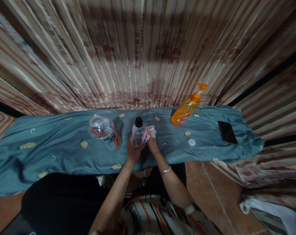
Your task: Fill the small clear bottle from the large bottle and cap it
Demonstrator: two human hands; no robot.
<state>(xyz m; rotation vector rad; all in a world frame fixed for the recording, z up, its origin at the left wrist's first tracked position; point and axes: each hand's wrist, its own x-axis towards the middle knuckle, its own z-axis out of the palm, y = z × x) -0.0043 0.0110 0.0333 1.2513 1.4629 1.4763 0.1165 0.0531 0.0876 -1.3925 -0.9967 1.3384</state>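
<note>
A clear bottle with a black cap [139,132] stands upright at the middle of the cloth-covered table. My left hand [134,151] is wrapped round its lower left side. On the bottle's right side, my right hand [152,143] is closed on a crumpled white tissue [153,131], with pink and bluish colour showing where it meets the bottle. Some fingers of both hands are hidden behind the bottle and the tissue. Left of the hands is a clear plastic cup [106,133] with a domed lid and black and orange print.
An orange pump bottle [186,109] stands at the back right. Farther right lies a black phone [227,132]. A small white disc [191,142] rests nearer the front. The blue-green cloth [72,140] has wrinkles, and a curtain [143,49] hangs behind the table.
</note>
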